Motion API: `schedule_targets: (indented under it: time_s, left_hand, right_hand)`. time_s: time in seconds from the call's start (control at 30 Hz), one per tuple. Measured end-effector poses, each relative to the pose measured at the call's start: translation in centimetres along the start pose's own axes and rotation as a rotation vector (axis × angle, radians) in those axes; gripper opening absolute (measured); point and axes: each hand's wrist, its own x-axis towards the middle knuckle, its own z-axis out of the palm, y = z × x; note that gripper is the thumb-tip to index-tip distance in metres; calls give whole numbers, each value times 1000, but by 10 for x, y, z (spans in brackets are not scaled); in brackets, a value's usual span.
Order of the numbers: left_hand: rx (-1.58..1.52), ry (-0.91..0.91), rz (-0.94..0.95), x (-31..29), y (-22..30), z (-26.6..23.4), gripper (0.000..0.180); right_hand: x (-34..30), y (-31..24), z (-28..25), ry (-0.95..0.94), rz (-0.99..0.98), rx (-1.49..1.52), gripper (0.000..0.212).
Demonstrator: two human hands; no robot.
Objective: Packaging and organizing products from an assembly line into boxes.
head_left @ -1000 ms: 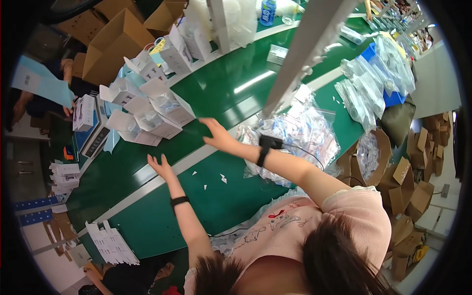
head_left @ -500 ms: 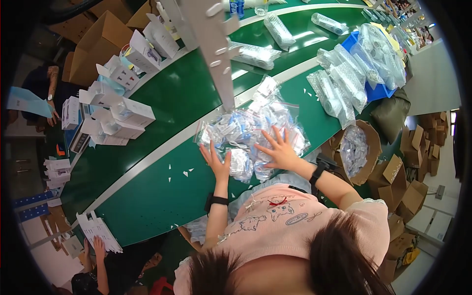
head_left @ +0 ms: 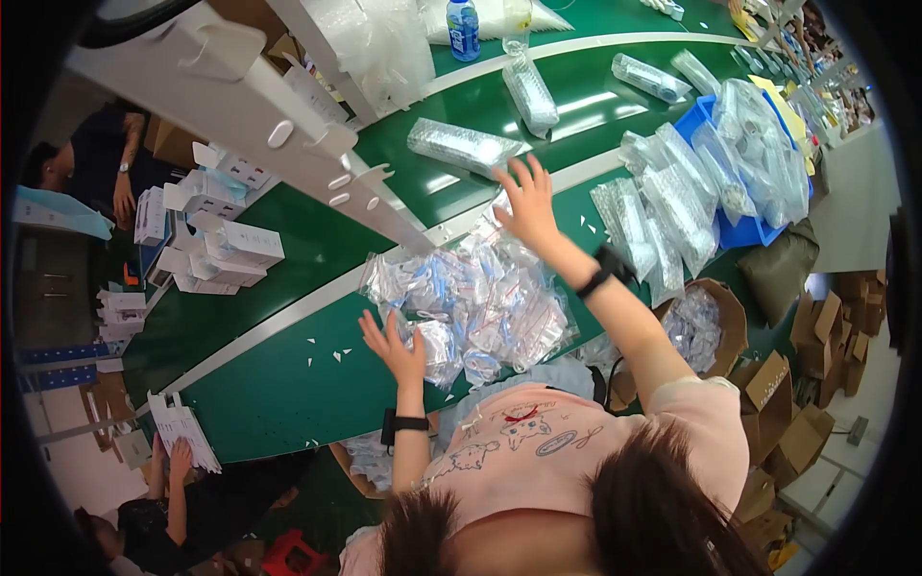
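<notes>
A heap of small clear zip bags (head_left: 480, 307) with white and blue items inside lies on the green table in front of me. My left hand (head_left: 396, 353) rests at the heap's left edge, fingers spread, holding nothing. My right hand (head_left: 530, 206) is stretched beyond the far side of the heap with its fingers apart. Its fingertips are close to the right end of a bubble-wrapped package (head_left: 466, 146) on the far strip of the table; whether they touch it I cannot tell.
More bubble-wrapped packages (head_left: 663, 211) lie at the right by a full blue bin (head_left: 749, 230). A metal post (head_left: 336, 163) stands behind the heap. White boxes (head_left: 230, 245) are at the left. A carton of bags (head_left: 725, 331) stands at my right. Another person's hands (head_left: 178, 461) touch papers.
My right hand has left the heap and reached forward to the far package. The left hand has shifted slightly left and nearer. The view has turned, and the heap appears lower and further left.
</notes>
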Motion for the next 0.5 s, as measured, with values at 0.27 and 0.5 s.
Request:
schedule_targets:
  time_s: [0.27, 0.5]
  left_hand:
    - [-151, -74, 51, 7, 38, 13, 44]
    - [-218, -191, -89, -11, 22, 26, 43]
  right_hand:
    - [96, 30, 80, -491, 31, -221, 76]
    - [9, 63, -69, -698, 364, -249, 63]
